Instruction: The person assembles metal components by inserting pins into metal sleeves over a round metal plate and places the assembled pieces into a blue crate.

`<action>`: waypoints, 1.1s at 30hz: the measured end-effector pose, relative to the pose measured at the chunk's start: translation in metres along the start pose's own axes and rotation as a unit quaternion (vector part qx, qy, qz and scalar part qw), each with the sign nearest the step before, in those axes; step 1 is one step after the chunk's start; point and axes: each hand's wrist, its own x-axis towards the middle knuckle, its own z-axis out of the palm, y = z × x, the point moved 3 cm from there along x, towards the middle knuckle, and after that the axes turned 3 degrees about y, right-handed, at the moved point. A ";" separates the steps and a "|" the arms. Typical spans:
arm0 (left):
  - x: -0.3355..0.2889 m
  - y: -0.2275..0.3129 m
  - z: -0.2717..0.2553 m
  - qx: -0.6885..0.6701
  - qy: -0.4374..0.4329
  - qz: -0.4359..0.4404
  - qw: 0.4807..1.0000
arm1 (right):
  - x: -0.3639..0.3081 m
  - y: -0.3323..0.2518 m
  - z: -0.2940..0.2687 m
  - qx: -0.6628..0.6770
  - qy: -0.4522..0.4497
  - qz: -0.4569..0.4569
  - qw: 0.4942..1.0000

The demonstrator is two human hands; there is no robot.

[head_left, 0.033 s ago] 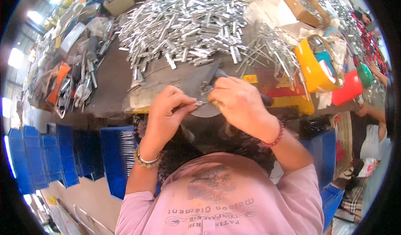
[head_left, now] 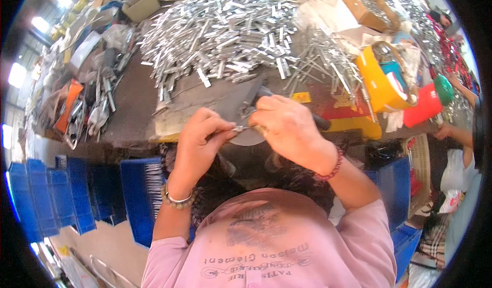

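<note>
My left hand pinches a small silver metal piece between thumb and fingertips, at the near edge of the bench. Close by on the right, my right hand has its thumb and fingers pressed together. Whatever they grip is hidden or too small to name. Just beyond the fingertips stands a dark metal fixture, partly covered by my right hand. Below the fingers a pale round surface shows. A large heap of short silver metal parts spreads across the bench behind the hands.
Thin metal rods lie right of the heap, beside a cut-open yellow container and a red container. Hand tools with an orange handle clutter the left. Blue bins stand below the bench. Another person's hand is at far right.
The whole view has shifted slightly to the left. Both hands keep nearly the same pinched pose around the small metal piece.
</note>
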 end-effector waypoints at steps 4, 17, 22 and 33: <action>-0.001 0.003 -0.003 0.018 0.005 -0.001 1.000 | -0.002 -0.003 -0.004 0.015 0.007 0.018 1.000; -0.003 0.006 -0.002 0.004 0.015 -0.007 1.000 | -0.024 0.091 -0.058 -0.163 0.076 0.227 0.957; -0.004 0.006 -0.002 0.008 0.018 -0.006 1.000 | -0.011 0.089 -0.050 -0.218 0.027 0.238 0.946; -0.003 0.004 -0.002 0.048 0.032 0.037 0.998 | 0.007 0.009 -0.026 0.084 0.030 0.090 0.992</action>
